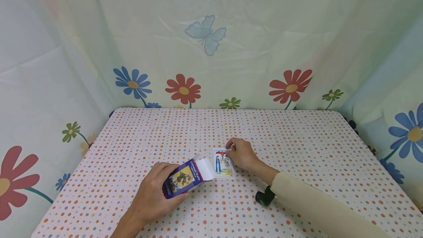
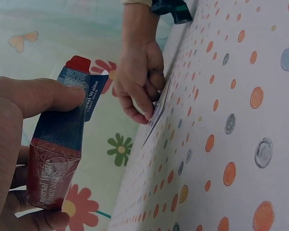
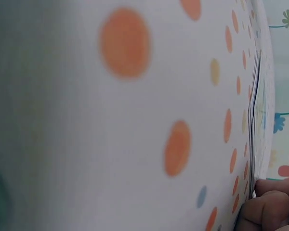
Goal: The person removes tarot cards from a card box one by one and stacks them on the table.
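My left hand [image 1: 155, 190] grips a purple tarot card box [image 1: 181, 179] by its sides, thumb on one and fingers on the other. The box is tilted, its end flap [image 1: 205, 169] standing open toward the cards. A small stack of tarot cards [image 1: 222, 166] lies face up on the table, the top one showing a figure in blue. At its upper right corner my right hand [image 1: 242, 154] pinches the cards between thumb and fingers. In the right wrist view the stack [image 3: 253, 120] appears edge-on, several thin layers. The inside of the box is hidden.
A polka-dot cloth [image 1: 132, 142] covers the table. A dark green and black device [image 1: 265, 196] sits at my right wrist. Floral curtains [image 1: 248, 47] hang behind the table and along both sides.
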The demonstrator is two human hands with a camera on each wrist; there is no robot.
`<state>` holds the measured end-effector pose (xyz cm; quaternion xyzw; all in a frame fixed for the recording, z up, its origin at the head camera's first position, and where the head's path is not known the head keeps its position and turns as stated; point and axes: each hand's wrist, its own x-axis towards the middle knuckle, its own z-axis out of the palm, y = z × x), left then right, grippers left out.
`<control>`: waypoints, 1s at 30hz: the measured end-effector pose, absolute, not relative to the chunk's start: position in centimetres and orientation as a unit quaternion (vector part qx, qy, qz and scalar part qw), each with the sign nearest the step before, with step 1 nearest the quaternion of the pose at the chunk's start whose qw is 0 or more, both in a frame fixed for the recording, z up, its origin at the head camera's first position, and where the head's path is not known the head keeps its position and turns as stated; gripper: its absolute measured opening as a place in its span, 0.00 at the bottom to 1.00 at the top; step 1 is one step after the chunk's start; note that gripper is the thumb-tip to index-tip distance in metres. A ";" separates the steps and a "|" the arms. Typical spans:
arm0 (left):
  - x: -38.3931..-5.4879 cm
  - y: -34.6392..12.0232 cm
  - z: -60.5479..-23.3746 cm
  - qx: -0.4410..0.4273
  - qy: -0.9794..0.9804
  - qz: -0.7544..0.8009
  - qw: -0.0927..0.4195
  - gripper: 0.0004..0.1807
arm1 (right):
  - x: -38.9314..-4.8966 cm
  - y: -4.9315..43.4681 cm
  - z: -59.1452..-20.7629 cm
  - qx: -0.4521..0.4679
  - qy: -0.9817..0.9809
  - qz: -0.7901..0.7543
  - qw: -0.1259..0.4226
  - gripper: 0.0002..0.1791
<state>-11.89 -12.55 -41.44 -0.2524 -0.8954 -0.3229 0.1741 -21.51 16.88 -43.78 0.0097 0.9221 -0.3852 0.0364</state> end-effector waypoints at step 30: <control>-12.1 -12.7 -41.8 -0.255 -0.894 -0.331 0.164 0.38 | -19.4 15.2 -42.8 0.058 0.855 -0.514 -0.034 0.16</control>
